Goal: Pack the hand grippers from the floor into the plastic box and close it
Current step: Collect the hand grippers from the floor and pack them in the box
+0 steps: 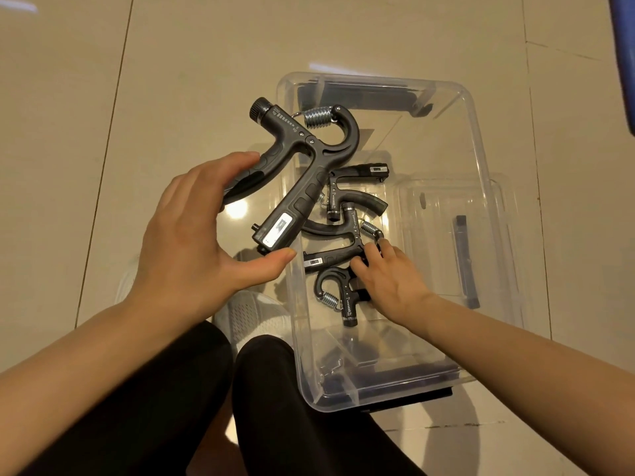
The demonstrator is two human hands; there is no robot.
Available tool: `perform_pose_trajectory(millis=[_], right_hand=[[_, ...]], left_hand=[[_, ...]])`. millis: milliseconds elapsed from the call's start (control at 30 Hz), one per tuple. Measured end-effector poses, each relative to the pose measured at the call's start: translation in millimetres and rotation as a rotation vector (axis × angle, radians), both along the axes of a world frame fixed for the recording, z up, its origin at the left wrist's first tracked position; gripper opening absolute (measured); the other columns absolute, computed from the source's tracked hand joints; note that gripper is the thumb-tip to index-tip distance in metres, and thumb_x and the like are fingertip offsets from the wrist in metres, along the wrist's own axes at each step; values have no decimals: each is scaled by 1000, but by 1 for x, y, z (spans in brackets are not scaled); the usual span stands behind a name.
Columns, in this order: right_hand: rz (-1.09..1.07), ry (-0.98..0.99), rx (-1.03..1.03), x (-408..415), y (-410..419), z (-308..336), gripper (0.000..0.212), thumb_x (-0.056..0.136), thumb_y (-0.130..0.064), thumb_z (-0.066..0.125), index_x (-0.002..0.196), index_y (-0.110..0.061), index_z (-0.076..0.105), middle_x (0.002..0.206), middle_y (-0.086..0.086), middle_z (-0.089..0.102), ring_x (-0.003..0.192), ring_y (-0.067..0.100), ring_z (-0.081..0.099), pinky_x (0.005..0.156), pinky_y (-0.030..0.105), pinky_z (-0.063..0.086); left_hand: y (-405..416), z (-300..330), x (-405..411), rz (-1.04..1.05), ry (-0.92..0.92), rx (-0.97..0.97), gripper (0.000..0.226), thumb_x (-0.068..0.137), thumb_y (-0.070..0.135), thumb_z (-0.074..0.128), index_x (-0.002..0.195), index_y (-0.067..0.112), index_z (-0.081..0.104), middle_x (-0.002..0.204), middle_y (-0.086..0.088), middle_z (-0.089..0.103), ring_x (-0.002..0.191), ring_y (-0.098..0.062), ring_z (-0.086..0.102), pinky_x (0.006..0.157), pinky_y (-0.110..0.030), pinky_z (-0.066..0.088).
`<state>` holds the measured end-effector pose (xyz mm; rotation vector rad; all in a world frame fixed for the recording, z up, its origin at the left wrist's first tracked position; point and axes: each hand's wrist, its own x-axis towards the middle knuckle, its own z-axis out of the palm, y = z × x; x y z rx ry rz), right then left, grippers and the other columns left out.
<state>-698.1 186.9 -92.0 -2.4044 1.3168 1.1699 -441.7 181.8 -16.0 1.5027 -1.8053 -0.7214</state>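
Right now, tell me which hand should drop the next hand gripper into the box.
Left. The left hand already holds a hand gripper above the plastic box rim, while the right hand is busy on the packed grippers inside.

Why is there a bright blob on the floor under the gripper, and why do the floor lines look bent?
Head view: the blob is lamp glare on glossy floor tiles; another streak sits on the clear plastic box. The wide-angle lens bows the lines.
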Motion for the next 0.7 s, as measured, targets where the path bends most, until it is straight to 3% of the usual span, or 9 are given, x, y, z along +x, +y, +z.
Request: perform_pose_trajectory(millis=[167,267,400,467,567,700], right_hand=[[33,0,10,-3,3,3,50,91,-23,50,134,-10,29,135,20,33,131,47,26,106,42,32],[78,-8,16,-6,0,4,53,91,-34,50,134,-9,30,132,20,37,125,45,35,106,45,32],[62,-30,19,-4,-4,2,59,88,-48,53,131,-11,36,126,13,42,113,37,45,91,42,42],[64,-27,28,-5,-3,1,61,88,-50,52,133,-11,35,127,12,40,115,39,44,92,47,42],[99,-6,18,-5,-2,2,65,88,-53,49,135,-10,36,129,12,39,121,45,41,104,60,29],[-53,-166,24,-1,-2,0,68,81,-51,61,130,-10,38,132,9,34,122,36,39,98,46,40]], left_hand=[[-1,0,-2,-3,3,5,82,60,53,68,133,31,37,120,20,41,109,-6,44,90,-42,47],[0,0,-2,0,6,-2,81,60,54,68,132,30,38,119,19,42,108,-9,45,87,-37,47],[0,-1,-2,-3,6,0,82,60,54,68,132,30,37,120,18,43,109,-13,48,87,-36,47],[0,-1,-2,-5,3,0,82,60,54,68,133,30,37,121,19,42,109,-15,49,87,-39,48],[-1,0,-2,-8,0,-6,82,60,54,68,132,30,37,121,20,41,110,-16,49,86,-40,48],[-1,-1,-2,-7,-6,-14,83,60,54,68,133,29,38,121,22,40,111,-15,49,87,-38,48]])
